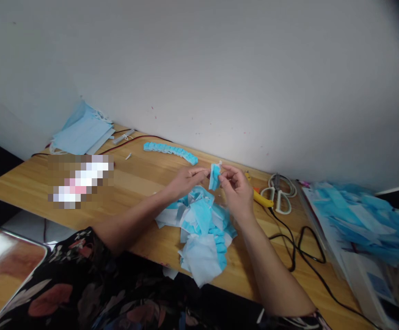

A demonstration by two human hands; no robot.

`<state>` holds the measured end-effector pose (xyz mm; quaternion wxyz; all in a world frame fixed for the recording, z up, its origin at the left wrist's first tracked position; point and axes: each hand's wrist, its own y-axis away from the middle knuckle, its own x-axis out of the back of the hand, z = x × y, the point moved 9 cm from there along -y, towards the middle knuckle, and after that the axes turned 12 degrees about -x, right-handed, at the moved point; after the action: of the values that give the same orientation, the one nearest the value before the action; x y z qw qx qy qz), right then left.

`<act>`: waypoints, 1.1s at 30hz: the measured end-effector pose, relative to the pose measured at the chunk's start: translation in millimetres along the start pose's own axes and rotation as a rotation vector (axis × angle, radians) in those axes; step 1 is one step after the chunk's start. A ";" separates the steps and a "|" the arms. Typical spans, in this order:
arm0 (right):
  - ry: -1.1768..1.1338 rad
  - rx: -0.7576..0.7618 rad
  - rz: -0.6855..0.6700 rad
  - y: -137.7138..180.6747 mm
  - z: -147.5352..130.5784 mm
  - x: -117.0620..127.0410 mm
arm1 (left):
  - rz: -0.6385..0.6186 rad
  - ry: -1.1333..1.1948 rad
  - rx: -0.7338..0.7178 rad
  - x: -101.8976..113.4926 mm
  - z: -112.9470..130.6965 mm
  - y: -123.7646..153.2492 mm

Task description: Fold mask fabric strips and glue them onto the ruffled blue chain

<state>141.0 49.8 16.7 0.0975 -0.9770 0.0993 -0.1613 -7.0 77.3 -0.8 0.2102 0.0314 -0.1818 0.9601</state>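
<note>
My left hand (189,180) and my right hand (236,185) meet above the table, both closed on a small folded strip of blue and white mask fabric (215,177). The left fingertips pinch its left side; the right thumb and fingers grip its right edge. Below my hands lies a loose heap of cut blue and white fabric pieces (204,215), some of them pleated. Toward the wall, a curved pleated blue strip (170,150) rests on the wood, apart from both hands.
Flat blue face masks (84,130) are stacked at the back left. White-handled scissors (278,197) and a yellow corded tool (263,199) lie right of my hand, its black cable (298,250) looping forward. A bin with blue scraps (364,215) stands far right. A blurred-out object (82,183) is at left.
</note>
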 end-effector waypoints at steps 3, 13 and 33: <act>0.006 -0.012 0.007 -0.7 -0.5 1.3 | 0.024 -0.001 0.019 1.0 -1.7 0.3; 0.048 -0.030 -0.035 0.2 4.2 -5.5 | 0.131 0.056 0.079 3.5 -5.3 1.8; 0.022 0.010 -0.017 4.0 -4.8 -6.5 | 0.061 -0.269 -0.130 4.5 15.6 -1.6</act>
<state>132.6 46.6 18.4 0.0999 -0.9755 0.0913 -0.1734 -10.6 74.8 14.9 0.1564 0.1408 -0.2711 0.9393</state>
